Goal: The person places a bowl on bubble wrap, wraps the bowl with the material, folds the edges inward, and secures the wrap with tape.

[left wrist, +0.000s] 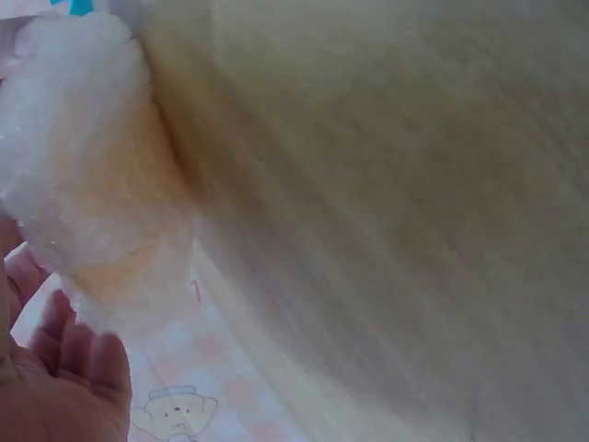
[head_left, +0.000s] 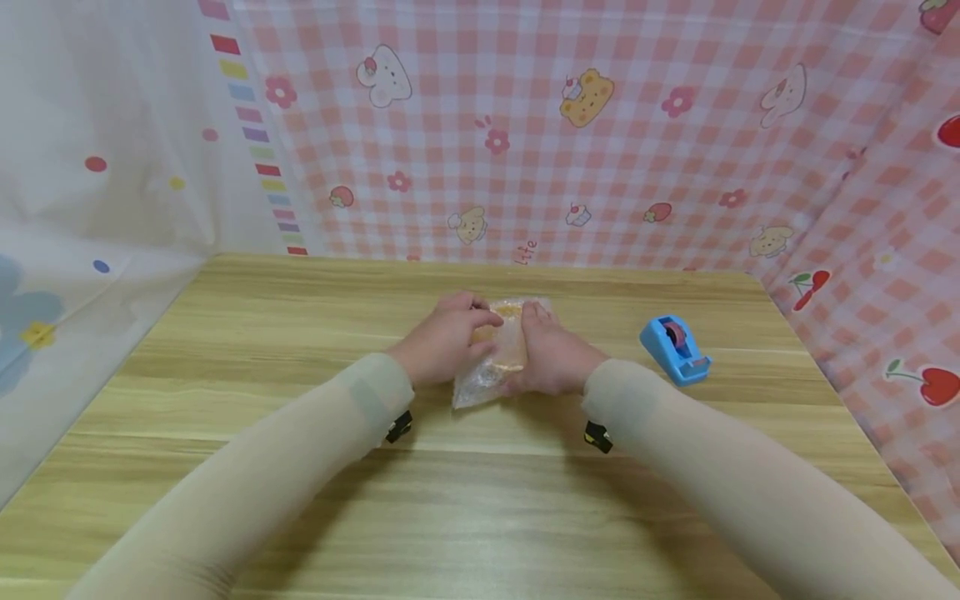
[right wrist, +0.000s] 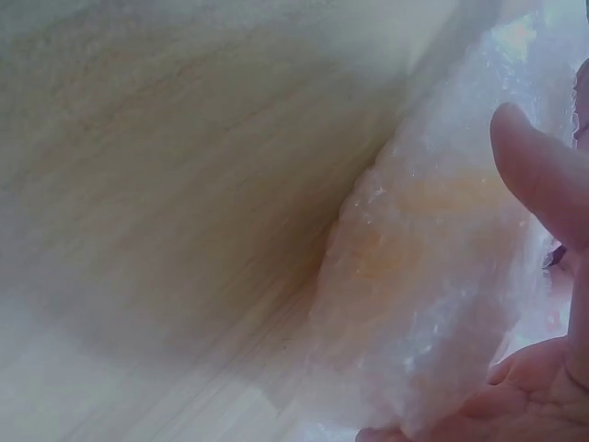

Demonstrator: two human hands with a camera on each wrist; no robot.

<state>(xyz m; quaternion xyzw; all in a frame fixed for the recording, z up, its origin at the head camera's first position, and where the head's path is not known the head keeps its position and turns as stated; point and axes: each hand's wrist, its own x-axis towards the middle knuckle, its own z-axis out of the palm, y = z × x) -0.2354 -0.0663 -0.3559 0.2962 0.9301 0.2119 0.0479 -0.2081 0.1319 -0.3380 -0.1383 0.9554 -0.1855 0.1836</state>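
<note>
So the bubble-wrapped bundle [head_left: 512,340] is lying right between the two hands on the wooden table [head_left: 480,517], its long axis running away from the person and slanting a bit right at the far end. Neither hand's really nearer: the left hand [head_left: 446,337] is gripping its left side with bent fingers, the right hand [head_left: 557,357] is holding the other. A blue tape dispenser [head_left: 678,350] is sitting off to the right, closer to the right hand.
</note>
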